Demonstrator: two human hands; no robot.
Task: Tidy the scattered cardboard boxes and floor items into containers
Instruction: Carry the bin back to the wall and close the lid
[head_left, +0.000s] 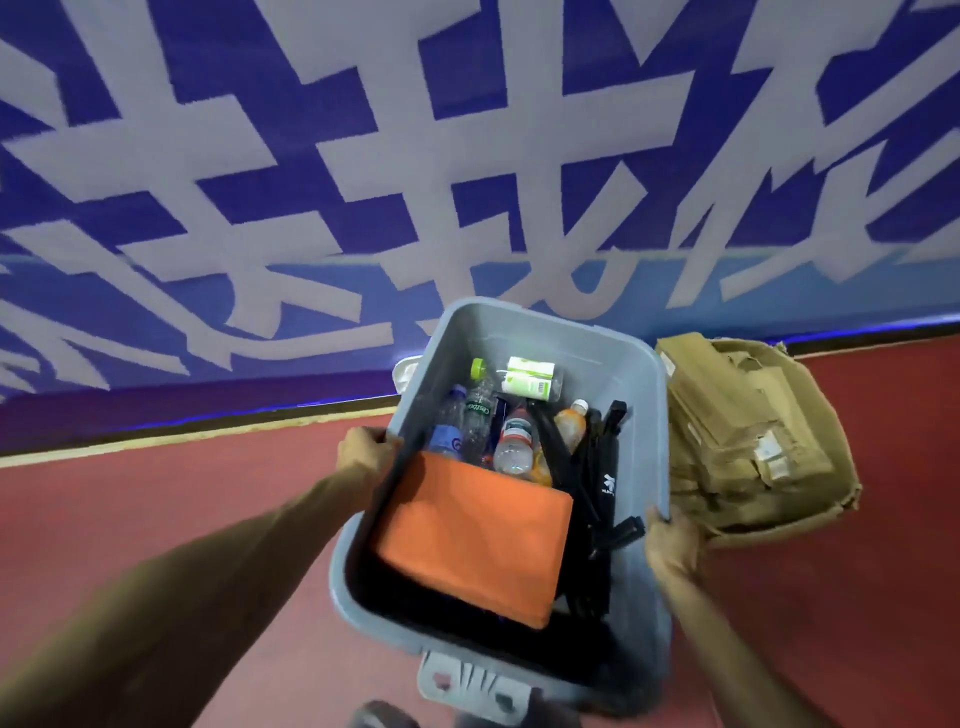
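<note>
Left hand (363, 451) fingers curled over grey bin (618, 364) rim, right hand (670, 540) gripping opposite rim.

Bin (524, 332) before us, floor (156, 493) beneath it, our left hand (363, 449) gripping its left rim and our right hand (670, 540) its right rim. In the bin: bottles (511, 447) at the far end, a flat pad (472, 535) at the near end, straps (602, 483) along the right side. Flattened cardboard (737, 431) lies just right of the bin; a wall (311, 182) stands behind both.
</note>
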